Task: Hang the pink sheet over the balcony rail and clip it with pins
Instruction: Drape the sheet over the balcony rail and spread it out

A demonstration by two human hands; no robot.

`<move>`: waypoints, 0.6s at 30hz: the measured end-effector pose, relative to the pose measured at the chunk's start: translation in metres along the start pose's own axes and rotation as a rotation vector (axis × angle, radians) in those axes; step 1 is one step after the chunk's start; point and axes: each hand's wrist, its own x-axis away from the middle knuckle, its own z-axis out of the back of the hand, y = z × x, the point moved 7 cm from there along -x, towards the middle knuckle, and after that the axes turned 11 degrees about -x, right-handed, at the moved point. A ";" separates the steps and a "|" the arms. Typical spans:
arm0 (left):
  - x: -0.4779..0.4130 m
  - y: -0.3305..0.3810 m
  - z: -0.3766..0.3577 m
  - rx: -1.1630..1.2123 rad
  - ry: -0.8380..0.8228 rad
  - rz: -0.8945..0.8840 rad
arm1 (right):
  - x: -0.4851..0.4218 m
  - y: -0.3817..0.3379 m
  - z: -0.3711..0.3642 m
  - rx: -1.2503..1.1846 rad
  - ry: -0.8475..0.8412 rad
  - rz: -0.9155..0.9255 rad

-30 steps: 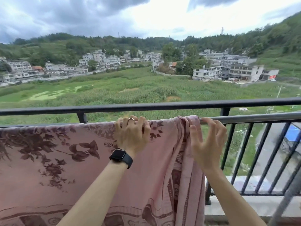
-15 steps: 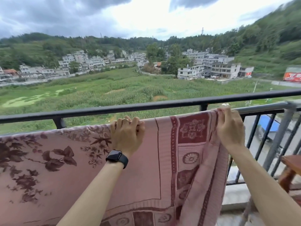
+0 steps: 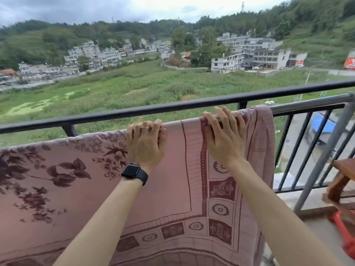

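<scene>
Sheet position: pink sheet (image 3: 172, 189) draped over the grey rail (image 3: 307, 108) of the balcony, hanging down toward 6 o'clock on my side. It runs from the 9 o'clock edge of view to a bunched side edge at about 3 o'clock of my hands. The black top rail (image 3: 172, 107) runs just beyond, at 12 o'clock of the sheet's fold, bare.

Left hand (image 3: 145, 143): on the fold, near the centre of view. Fingers (image 3: 134, 131) curled over the top of the rail, gripping the cloth; tips hidden behind the fold. Ring (image 3: 144, 128) on one finger, black watch (image 3: 134, 170) on the wrist.

Right hand (image 3: 224, 139): at 3 o'clock of the left, near but apart. It lies on the patterned border, fingers (image 3: 230, 121) spread and nearly straight, pressing the cloth onto the rail — not clenched.

Surroundings: wooden furniture (image 3: 343, 169) at 4 o'clock inside the railing; blue vehicle (image 3: 322, 127) below, seen through the bars at 3 o'clock — blurred.
</scene>
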 end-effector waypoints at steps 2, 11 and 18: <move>0.005 0.004 0.001 0.020 0.039 0.012 | 0.007 0.006 0.000 -0.050 -0.024 0.039; -0.034 0.051 0.012 0.075 -0.163 -0.021 | 0.022 0.106 0.061 -0.559 0.521 -0.603; -0.073 0.197 0.013 0.178 -0.253 -0.211 | -0.007 0.142 0.079 -0.509 0.145 -0.565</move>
